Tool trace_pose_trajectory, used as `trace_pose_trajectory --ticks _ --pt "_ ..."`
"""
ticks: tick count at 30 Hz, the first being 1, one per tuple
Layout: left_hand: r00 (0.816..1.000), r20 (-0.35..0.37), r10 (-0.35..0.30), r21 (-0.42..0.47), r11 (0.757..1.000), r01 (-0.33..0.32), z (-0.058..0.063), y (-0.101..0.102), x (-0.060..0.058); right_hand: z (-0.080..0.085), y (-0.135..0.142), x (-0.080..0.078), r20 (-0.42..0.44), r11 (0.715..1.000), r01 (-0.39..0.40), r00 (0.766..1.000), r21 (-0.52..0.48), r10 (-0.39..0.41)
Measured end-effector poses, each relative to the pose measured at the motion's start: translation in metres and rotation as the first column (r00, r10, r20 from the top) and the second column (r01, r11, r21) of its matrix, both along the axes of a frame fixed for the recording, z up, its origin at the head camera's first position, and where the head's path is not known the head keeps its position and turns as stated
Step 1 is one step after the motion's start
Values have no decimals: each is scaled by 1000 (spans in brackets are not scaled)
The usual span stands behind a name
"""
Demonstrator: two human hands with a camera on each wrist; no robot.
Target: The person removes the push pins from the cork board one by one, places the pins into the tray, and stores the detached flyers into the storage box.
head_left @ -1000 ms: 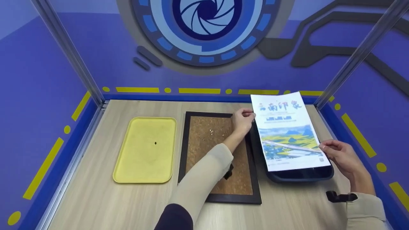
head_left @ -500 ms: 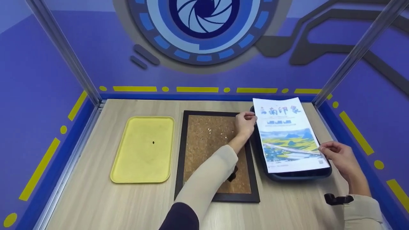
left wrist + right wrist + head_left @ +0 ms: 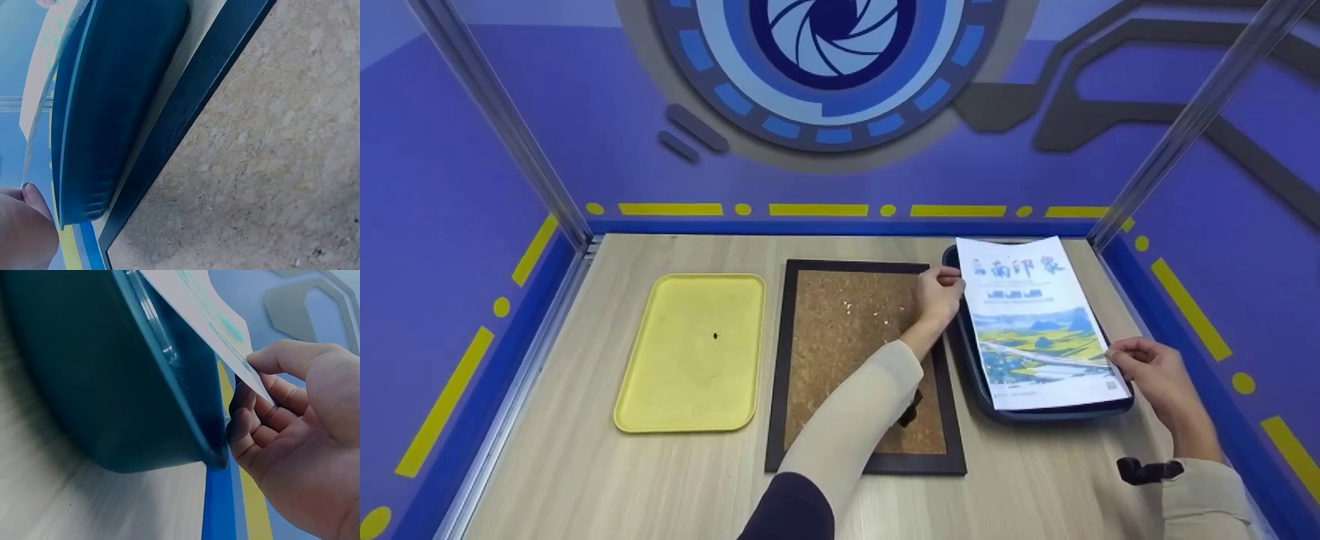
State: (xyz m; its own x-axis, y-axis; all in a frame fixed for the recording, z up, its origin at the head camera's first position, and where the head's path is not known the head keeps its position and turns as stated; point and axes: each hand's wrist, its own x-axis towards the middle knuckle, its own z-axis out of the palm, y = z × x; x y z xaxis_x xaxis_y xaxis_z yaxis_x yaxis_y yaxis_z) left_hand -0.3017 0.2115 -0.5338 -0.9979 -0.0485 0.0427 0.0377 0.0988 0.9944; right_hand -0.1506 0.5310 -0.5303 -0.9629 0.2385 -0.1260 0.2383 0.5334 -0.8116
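A printed poster sheet [image 3: 1031, 322] with a landscape picture and large characters lies over the dark blue basin [image 3: 971, 367] on the right. My left hand [image 3: 939, 298] pinches its left edge near the top, reaching across the cork board. My right hand [image 3: 1162, 375] pinches the right edge lower down, between thumb and fingers. In the right wrist view the poster [image 3: 216, 332] slants just above the rim of the basin [image 3: 163, 371], with clear wrap-like material inside. In the left wrist view only part of my left hand [image 3: 25, 230] shows at the sheet's edge.
A black-framed cork board [image 3: 840, 360] with small white flecks lies mid-table, partly under my left forearm. Left of it is a yellow tray [image 3: 686, 382] with a small dark mark. Blue panels [image 3: 840, 180] wall the table [image 3: 570, 390] at the back and sides.
Both hands have brought the poster slightly down and toward me, and it now sits lower over the basin. The head view has shifted slightly. Both grips are unchanged.
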Motion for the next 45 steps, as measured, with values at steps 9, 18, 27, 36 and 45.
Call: trace_pose_trajectory --ticks 9,18,27,36,45 --pt "999 28 16 -43 999 -15 -11 -2 0 3 3 0 77 999 3 997 -35 0" --pt "1000 -14 5 -106 994 -6 -51 5 -21 2 -1 -2 81 999 -3 997 -32 5" --pt "1000 26 8 -98 995 -5 -37 3 -7 -3 -3 5 109 1000 17 994 -21 -15" --pt "996 76 -36 -86 995 42 -14 0 3 1 -5 6 58 999 27 998 30 -28" --pt "995 69 -67 -65 995 72 -11 -2 5 0 -4 5 9 998 3 1000 57 -4"
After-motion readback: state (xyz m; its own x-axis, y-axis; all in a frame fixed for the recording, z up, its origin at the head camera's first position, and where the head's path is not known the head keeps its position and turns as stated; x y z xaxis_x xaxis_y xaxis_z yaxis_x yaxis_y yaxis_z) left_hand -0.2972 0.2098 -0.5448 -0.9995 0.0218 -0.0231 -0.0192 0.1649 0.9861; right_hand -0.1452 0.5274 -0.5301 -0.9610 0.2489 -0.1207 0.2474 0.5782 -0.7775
